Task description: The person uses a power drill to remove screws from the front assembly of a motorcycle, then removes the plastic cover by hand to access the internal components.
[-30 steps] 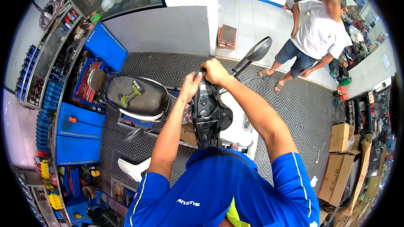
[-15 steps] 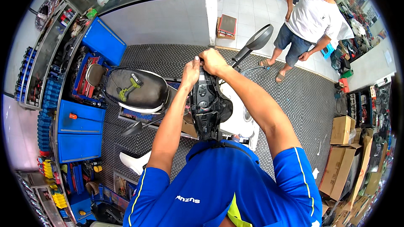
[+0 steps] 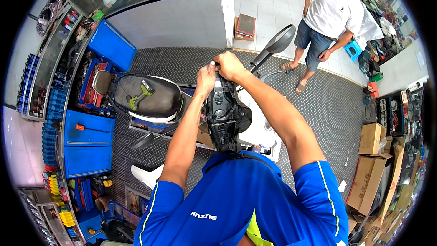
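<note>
A scooter's black handlebar section (image 3: 223, 111), its inner parts exposed, stands in front of my body. At its far end my left hand (image 3: 206, 78) and my right hand (image 3: 229, 67) work close together. The left fingers are closed in a pinch, thumb up, beside the right hand's fingers. My right hand is curled over the bar's end, knuckles up. Whatever lies between the fingers is hidden. A black mirror (image 3: 280, 39) rises just right of my right hand. On the scooter seat (image 3: 159, 102), to the left, rests a green cordless drill (image 3: 142, 94).
Blue tool cabinets (image 3: 88, 143) and a tool-filled shelf line the left side. A second mirror (image 3: 143, 141) sticks out near my left forearm. A white panel (image 3: 146, 176) lies on the floor. Cardboard boxes (image 3: 369, 184) stand at right. A person in a white shirt (image 3: 334, 7) stands far right.
My hands stay at the handlebar's end with almost no visible movement. The standing person has shifted a little up and to the left in the picture.
</note>
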{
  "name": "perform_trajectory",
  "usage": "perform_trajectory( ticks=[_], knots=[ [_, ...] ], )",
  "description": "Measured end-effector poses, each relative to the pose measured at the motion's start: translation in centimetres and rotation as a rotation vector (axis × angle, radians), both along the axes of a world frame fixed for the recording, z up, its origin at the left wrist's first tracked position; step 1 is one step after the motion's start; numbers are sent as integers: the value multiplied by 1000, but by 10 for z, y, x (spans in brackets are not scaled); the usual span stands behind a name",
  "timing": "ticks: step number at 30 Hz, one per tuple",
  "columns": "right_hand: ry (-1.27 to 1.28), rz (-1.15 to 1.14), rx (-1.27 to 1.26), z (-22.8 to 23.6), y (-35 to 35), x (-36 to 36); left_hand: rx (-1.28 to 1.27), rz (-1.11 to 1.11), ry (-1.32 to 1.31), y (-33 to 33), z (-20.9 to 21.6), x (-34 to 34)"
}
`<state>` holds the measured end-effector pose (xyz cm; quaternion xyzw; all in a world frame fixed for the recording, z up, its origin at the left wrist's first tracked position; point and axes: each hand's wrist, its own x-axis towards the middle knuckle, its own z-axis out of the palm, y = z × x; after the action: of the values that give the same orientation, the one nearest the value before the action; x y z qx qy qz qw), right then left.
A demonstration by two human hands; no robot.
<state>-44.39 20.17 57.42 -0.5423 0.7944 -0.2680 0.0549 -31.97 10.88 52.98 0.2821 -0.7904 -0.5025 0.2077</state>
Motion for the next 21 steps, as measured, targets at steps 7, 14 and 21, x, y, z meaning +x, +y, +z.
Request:
perform_trajectory(
  ticks=[7, 14, 21],
  knots=[
    [-178, -58, 3, -12, -10, -7, 132, -50, 6, -7, -4, 5],
    [-809, -218, 46, -32, -23, -36, 558, -185, 243, -13, -26, 1],
    [-584, -170, 128, -18, -25, -23, 174, -166, 25, -18, -40, 10]
  ],
)
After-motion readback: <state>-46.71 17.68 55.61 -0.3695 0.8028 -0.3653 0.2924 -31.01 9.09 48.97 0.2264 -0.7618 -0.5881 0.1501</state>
